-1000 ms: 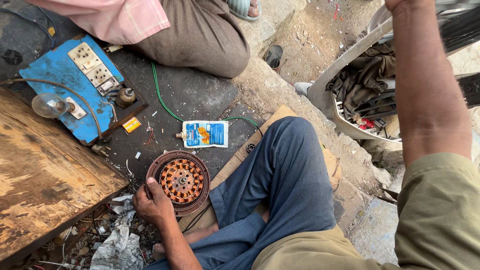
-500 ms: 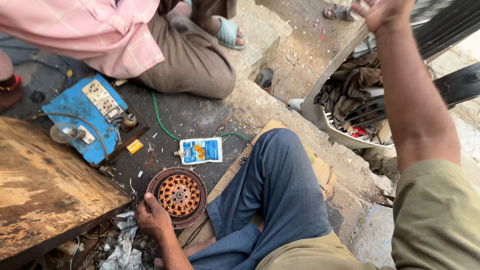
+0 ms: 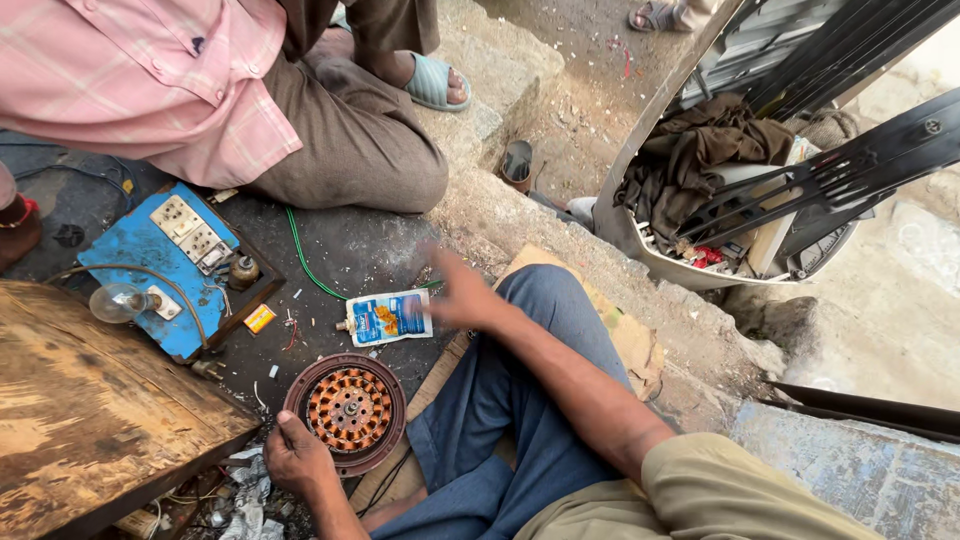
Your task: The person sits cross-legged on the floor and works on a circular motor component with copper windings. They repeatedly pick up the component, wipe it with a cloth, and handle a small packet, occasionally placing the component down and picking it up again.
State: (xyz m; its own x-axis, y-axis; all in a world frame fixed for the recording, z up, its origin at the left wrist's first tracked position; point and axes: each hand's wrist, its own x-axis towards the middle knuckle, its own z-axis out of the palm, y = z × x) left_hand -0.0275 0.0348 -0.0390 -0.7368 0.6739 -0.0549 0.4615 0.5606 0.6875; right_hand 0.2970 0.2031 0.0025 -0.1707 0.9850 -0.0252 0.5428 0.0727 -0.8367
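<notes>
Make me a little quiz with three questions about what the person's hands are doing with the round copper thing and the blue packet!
1. True or false: the left hand grips the rim of the round copper-wound motor stator.
2. Which thing is the right hand closest to? A) the clear light bulb B) the small blue pouch C) the grey sandal
3. What does the stator rest on: the wooden board or the dark ground?

Key: 1 true. 2 B; the hand is blurred, so contact with the pouch cannot be told. 3 the dark ground, beside the board.
</notes>
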